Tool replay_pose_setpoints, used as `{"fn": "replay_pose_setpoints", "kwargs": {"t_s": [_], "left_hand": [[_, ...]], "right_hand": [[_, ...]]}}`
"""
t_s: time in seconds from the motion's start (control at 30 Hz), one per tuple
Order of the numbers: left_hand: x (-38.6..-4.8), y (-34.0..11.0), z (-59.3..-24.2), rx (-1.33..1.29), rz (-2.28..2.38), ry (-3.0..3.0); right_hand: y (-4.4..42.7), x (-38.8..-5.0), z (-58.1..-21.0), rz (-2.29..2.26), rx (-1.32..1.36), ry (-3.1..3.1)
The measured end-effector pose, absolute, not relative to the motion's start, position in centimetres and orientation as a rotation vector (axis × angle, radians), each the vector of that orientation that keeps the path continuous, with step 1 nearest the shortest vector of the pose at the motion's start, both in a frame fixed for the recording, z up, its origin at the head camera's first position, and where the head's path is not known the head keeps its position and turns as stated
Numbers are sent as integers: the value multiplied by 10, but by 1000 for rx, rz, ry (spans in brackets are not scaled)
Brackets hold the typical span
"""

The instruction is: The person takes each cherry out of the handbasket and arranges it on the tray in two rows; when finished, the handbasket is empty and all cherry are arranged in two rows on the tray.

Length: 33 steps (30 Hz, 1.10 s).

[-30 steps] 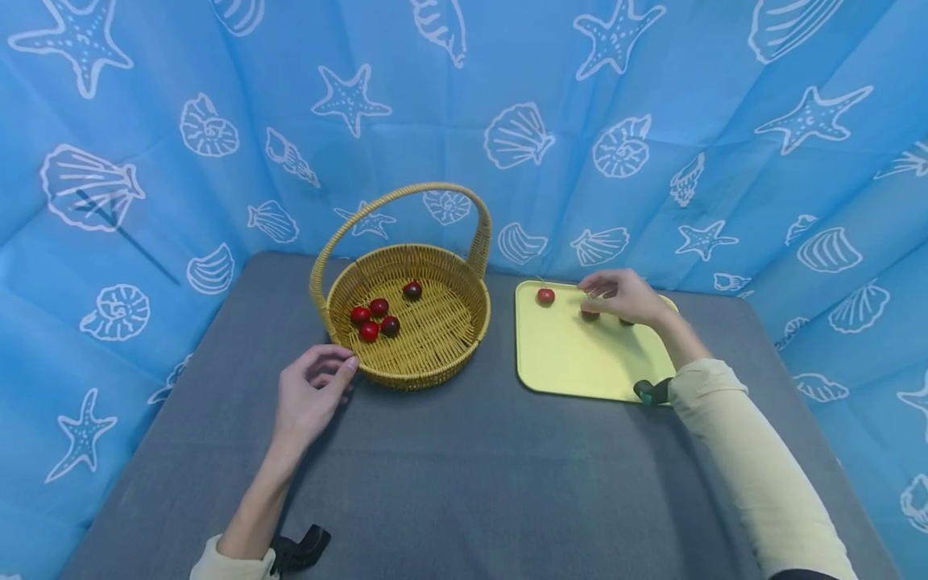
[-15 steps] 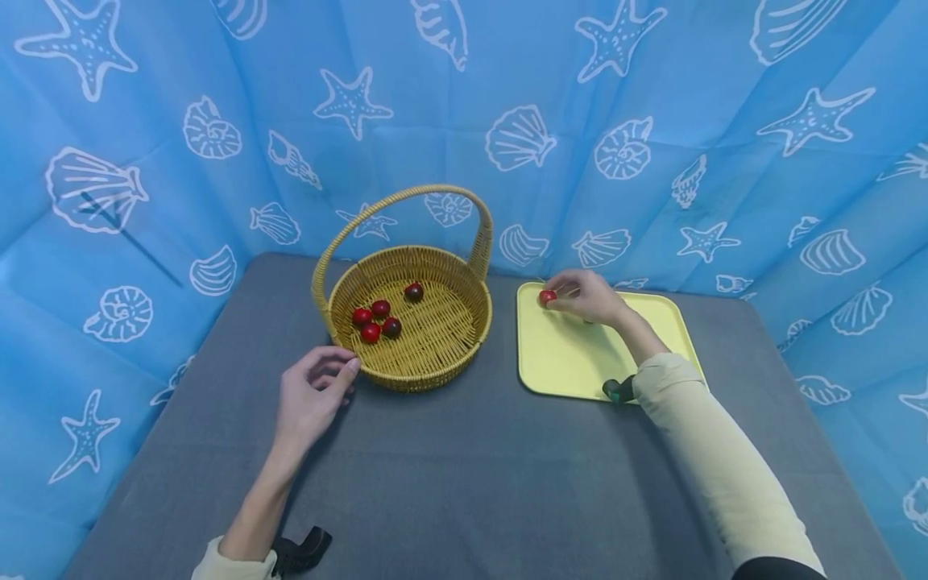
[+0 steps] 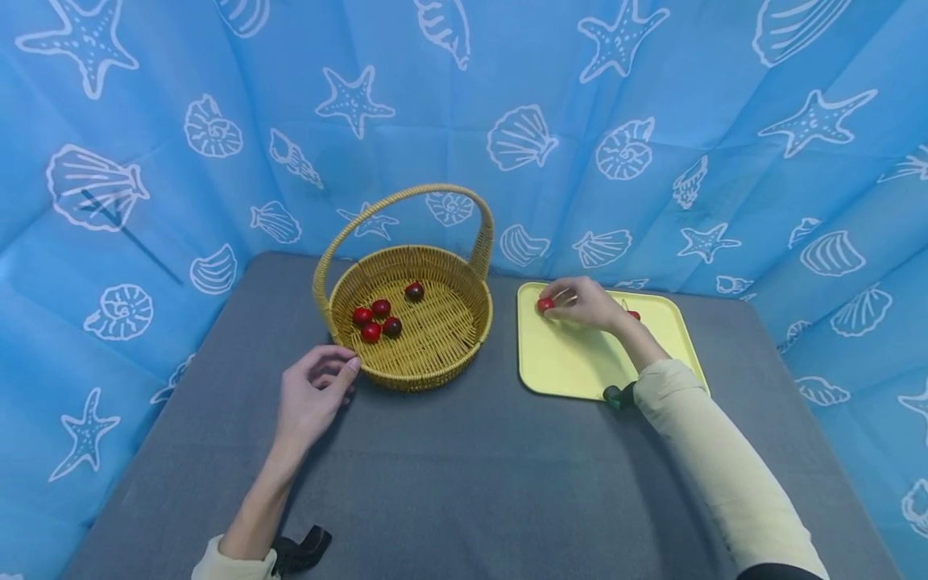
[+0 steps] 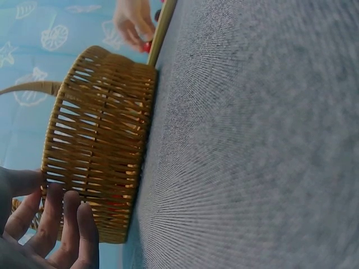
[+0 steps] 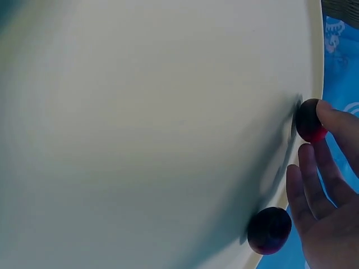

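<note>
A round wicker basket (image 3: 413, 374) with a tall arched handle holds several red and dark red cherries (image 3: 371, 332). My left hand (image 3: 315, 395) pinches its front-left rim, thumb on top and fingers against the outer wall, as the left wrist view also shows. At the back left of the yellow tray (image 3: 565, 370), my right hand (image 3: 586, 304) pinches a red cherry (image 3: 545, 305) between thumb and fingertips. Another cherry (image 3: 633, 315) with a thin stem lies behind the right wrist, partly hidden. In the right wrist view, a dark cherry (image 5: 269, 231) sits below the held one.
Grey cloth (image 3: 464, 475) covers the table, with the basket left of centre and the tray to its right. A blue curtain (image 3: 435, 105) printed with shells and starfish hangs behind and along both sides.
My right hand has moved left from the tray's middle to the cherry at its back-left corner. That cherry has shifted slightly toward me. The left hand stays on the basket rim.
</note>
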<state>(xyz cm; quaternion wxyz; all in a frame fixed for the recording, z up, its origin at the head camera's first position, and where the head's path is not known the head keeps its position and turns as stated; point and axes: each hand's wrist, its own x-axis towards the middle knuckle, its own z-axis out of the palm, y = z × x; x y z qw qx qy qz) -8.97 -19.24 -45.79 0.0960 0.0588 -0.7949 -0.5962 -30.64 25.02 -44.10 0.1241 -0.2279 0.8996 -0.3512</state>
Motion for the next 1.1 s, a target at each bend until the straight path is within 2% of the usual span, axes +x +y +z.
{"fn": "replay_pose_setpoints", "kwargs": {"t_s": [0.23, 0.43, 0.73, 1.1], "left_hand": [[-89, -193, -458, 175, -1769, -2360], [-89, -192, -458, 176, -1774, -2355], [-90, -192, -459, 158, -1769, -2330], [-90, -191, -459, 200, -1824, -2320]], "right_hand": [[249, -303, -431, -1080, -671, 2656], [235, -293, -406, -1196, -647, 2622], [181, -278, -370, -1329, -768, 2488], [118, -283, -359, -1292, -1065, 2375]]}}
